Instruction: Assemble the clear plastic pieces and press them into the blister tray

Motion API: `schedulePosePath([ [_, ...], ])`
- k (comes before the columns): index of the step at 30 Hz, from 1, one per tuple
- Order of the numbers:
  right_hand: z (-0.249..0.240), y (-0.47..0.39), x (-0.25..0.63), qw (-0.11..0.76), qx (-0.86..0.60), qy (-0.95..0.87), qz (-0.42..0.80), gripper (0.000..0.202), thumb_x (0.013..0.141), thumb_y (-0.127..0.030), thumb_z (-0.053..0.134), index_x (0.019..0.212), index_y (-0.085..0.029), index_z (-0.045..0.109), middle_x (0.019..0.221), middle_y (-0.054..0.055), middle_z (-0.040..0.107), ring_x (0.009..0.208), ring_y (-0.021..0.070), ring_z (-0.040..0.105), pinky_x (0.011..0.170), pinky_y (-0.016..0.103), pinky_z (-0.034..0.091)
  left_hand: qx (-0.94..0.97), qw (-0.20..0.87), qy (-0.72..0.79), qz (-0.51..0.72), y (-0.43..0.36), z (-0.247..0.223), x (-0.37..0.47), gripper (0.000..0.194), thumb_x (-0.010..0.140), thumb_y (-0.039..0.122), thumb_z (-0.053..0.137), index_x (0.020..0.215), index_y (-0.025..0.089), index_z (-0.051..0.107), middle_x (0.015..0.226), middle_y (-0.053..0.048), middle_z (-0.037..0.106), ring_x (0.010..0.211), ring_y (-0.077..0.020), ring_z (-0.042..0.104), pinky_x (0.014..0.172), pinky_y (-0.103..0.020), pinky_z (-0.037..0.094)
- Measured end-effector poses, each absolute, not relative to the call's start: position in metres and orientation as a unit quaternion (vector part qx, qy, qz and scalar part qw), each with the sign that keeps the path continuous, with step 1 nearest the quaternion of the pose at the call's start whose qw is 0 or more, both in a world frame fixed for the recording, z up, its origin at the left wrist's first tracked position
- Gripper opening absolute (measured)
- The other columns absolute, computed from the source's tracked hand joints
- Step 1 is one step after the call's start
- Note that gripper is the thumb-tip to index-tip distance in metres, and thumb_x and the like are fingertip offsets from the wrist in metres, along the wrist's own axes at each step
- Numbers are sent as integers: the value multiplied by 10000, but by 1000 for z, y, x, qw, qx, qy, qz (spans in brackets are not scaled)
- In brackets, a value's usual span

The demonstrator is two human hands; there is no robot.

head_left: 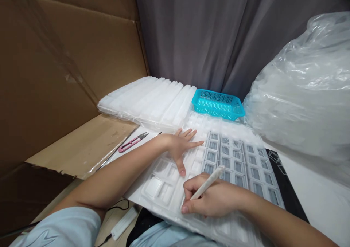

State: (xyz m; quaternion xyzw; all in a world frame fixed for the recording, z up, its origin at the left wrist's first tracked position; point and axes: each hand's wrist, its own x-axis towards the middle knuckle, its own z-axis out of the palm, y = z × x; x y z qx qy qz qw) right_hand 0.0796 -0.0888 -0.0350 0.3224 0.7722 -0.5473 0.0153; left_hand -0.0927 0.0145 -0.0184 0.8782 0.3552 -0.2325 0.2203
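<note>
My left hand (182,146) lies with its fingers spread on a white plastic tray sheet (155,188) that has rows of rectangular pockets. Below and right of it, my right hand (203,198) grips a pale, pen-like stick (209,182), slanting up to the right. The stick's lower end is hidden by my fingers, low over the tray. Clear pocket strips with grey rectangular pieces (237,167) fill the tray's right part, beside and beyond my right hand.
Stacked white trays (144,101) and a blue basket (218,105) stand at the back. Pink-handled snips (131,143) lie left of my left hand. A large plastic bag (303,94) bulges at right; cardboard (82,141) is at left. A black sheet (290,187) shows under the tray's right edge.
</note>
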Motion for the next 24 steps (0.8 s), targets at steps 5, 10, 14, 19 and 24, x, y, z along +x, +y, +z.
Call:
schedulePosePath([
  [5, -35, -99, 77, -99, 275, 883, -368, 189, 896, -307, 499, 752, -186, 521, 747, -1, 617, 691, 120, 565, 601, 205, 364, 876, 224, 367, -220, 13, -19, -92, 1410, 366, 521, 875, 1478, 288, 41, 1484, -146, -207, 1344, -390, -199, 1048, -630, -93],
  [10, -35, -97, 77, -262, 315, 899, -155, 237, 965, -242, 318, 817, -175, 491, 726, 41, 574, 595, 146, 535, 532, 241, 350, 873, 171, 377, -259, 7, -22, -85, 1296, 493, 356, 859, 1476, 285, 16, 1482, -174, -211, 1360, -343, -188, 1074, -611, -30],
  [14, -35, -88, 75, -335, 353, 839, -245, 190, 925, -245, 377, 760, -195, 456, 726, 40, 580, 636, 156, 566, 576, 249, 410, 872, 162, 388, -251, 8, -22, -84, 1286, 490, 342, 863, 1476, 289, 40, 1504, -168, -152, 1378, -347, -151, 1079, -612, 2],
  [19, -32, -74, 77, -209, 407, 665, -591, 204, 897, -369, 453, 761, -225, 401, 505, -62, 517, 387, 105, 485, 395, 194, 359, 892, 197, 379, -145, -3, 10, -104, 837, 665, 454, 769, 1385, 214, 414, 1432, -176, 375, 1292, -364, 383, 1047, -487, 293],
  [24, -29, -66, 79, -191, 393, 648, -624, 217, 886, -397, 465, 771, -218, 423, 483, -70, 493, 361, 94, 459, 372, 180, 324, 924, 182, 333, -51, -58, 34, -123, 288, 750, 465, 725, 867, 205, 686, 735, -34, 672, 642, -202, 607, 558, -260, 382],
])
